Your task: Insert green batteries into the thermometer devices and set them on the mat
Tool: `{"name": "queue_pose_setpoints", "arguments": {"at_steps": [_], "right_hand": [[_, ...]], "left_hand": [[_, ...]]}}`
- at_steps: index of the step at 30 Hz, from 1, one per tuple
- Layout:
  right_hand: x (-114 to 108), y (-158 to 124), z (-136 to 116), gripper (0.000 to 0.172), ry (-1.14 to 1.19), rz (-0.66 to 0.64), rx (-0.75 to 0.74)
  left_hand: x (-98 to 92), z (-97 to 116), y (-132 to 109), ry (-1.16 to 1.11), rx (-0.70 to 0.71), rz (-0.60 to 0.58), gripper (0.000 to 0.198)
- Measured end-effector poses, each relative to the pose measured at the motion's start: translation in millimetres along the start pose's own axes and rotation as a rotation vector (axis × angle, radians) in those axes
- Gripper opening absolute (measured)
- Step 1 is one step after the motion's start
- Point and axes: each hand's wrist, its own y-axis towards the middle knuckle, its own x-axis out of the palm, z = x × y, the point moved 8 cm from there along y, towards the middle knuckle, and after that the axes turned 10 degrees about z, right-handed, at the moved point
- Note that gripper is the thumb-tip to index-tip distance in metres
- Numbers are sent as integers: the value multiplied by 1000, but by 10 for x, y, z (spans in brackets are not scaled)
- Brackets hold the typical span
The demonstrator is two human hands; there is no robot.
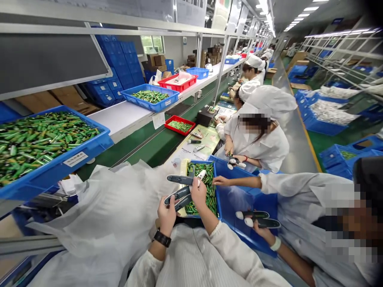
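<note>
My left hand (166, 215) is closed around dark grey handheld device housings (179, 194), with an open slot showing in the upper one. Beside it, my right hand (198, 195) has its fingers closed at another dark grey housing (179, 179), which points left. A white device end (201, 175) sticks out just past the right fingertips. Both hands are over a blue bin (219, 199) full of green batteries (211, 189). Exactly what lies between the right fingertips is hidden.
A co-worker's hand (221, 181) reaches to the bin's right edge; their other hand (265, 231) holds similar devices. White plastic sheeting (119, 211) lies to my left. A large blue crate of batteries (50, 139) stands on the shelf. A red tray (179, 125) sits ahead.
</note>
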Motion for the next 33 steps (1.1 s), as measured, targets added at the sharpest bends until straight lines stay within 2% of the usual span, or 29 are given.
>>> {"name": "queue_pose_setpoints", "arguments": {"at_steps": [5,10,12,14,16,22,25,28,30,32,33], "right_hand": [[128,33,209,54,234,-204,187],[82,-5,319,58,227,-300,331],[2,-7,332,56,198,-257,300],[-108,15,347,52,137,-146,207],[-184,32,411,51,88,-55,145],[-405,124,732,52,25,86,126],[-598,157,762,51,-73,96,91],[-715,154,692,51,-138,-10,34],[-770,145,639,51,-161,-73,10],[-823,149,618,51,-186,-91,11],[-844,156,621,50,-201,-88,17]], "left_hand": [[46,27,62,-9,-6,-35,48],[123,89,-46,65,25,-24,49],[152,77,-105,79,24,-28,49],[197,5,-155,69,-10,-58,49],[257,-123,-189,52,-72,-100,50],[564,-576,-194,55,-270,-277,59],[653,-667,-59,35,-365,-291,73],[700,-498,200,22,-309,-270,86],[849,-345,257,56,-271,-417,85],[1039,-241,139,124,-254,-642,77],[1095,-197,63,169,-216,-698,71]]}}
